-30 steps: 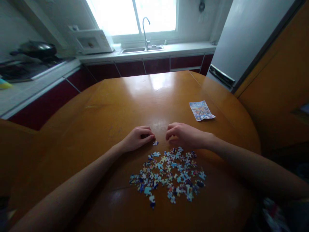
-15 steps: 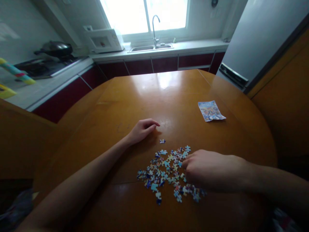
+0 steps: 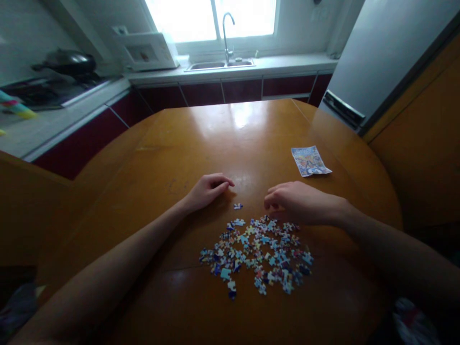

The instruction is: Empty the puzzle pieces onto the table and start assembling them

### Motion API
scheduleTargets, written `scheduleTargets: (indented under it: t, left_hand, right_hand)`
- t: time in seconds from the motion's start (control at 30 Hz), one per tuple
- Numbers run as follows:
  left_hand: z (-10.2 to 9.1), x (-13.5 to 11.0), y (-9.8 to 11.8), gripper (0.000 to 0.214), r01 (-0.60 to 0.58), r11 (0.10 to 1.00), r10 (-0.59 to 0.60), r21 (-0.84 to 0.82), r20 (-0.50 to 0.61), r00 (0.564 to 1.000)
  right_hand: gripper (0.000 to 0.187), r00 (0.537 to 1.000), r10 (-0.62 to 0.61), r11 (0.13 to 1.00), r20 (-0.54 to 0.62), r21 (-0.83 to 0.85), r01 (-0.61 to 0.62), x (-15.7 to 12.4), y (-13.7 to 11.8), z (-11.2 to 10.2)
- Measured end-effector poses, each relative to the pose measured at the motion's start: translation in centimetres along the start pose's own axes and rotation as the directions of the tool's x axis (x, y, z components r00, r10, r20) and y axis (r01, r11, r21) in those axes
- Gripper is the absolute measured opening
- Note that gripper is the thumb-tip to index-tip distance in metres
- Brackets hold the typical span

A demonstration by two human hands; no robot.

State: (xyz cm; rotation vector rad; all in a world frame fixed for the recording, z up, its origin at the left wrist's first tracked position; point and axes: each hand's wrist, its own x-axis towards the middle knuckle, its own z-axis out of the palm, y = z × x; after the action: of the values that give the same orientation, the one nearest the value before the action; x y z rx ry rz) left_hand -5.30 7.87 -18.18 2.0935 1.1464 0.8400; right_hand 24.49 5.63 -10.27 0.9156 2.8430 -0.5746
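Note:
A loose heap of jigsaw puzzle pieces (image 3: 247,256), mostly pale blue, white and dark blue, is spread on the brown wooden table (image 3: 201,148). One single puzzle piece (image 3: 237,206) lies apart, above the heap. My left hand (image 3: 208,191) rests on the table left of that piece, fingers loosely bent and the index finger stretched out, holding nothing. Above the heap's upper right edge hovers my right hand (image 3: 296,202), its fingers curled inward and closed. Whatever may be between those fingertips is hidden.
A creased printed picture sheet (image 3: 311,161) lies at the table's right. Beyond the table are a sink (image 3: 212,65) with a tall faucet, a white microwave (image 3: 147,51), a dark wok (image 3: 72,62) on the stove and a grey fridge (image 3: 388,43).
My right hand has risen from the heap's right side and moved up, away from me, uncovering pieces there. My left hand stays in place. The view has shifted slightly.

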Motion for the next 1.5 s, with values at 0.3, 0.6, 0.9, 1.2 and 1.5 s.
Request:
scheduleTargets:
  t: [0.3,0.6,0.9,1.2,1.5]
  left_hand:
    - [0.1,0.0,0.3,0.023,-0.007,1.0,0.007,-0.006,0.001,1.0]
    - [0.2,0.0,0.5,0.024,-0.008,1.0,0.008,-0.007,0.0,1.0]
    - [0.1,0.0,0.7,0.024,-0.003,1.0,0.003,-0.023,-0.001,1.0]
    - [0.2,-0.1,0.4,0.025,0.012,0.999,-0.012,-0.031,0.006,1.0]
    - [0.1,-0.1,0.5,0.024,0.008,0.999,-0.008,-0.037,0.006,1.0]
  right_hand:
    - [0.024,0.918,0.373,0.916,-0.134,-0.101,-0.387,3.1,5.5,1.7]
    - [0.029,0.925,0.375,0.917,-0.065,-0.117,-0.38,3.5,5.6,2.0]
    - [0.029,0.945,0.326,0.932,-0.038,-0.155,-0.328,3.4,5.7,1.9]
    - [0.029,0.954,0.297,0.938,-0.037,-0.175,-0.299,3.4,5.6,2.0]
    - [0.028,0.956,0.293,0.941,-0.031,-0.169,-0.294,3.3,5.5,1.9]
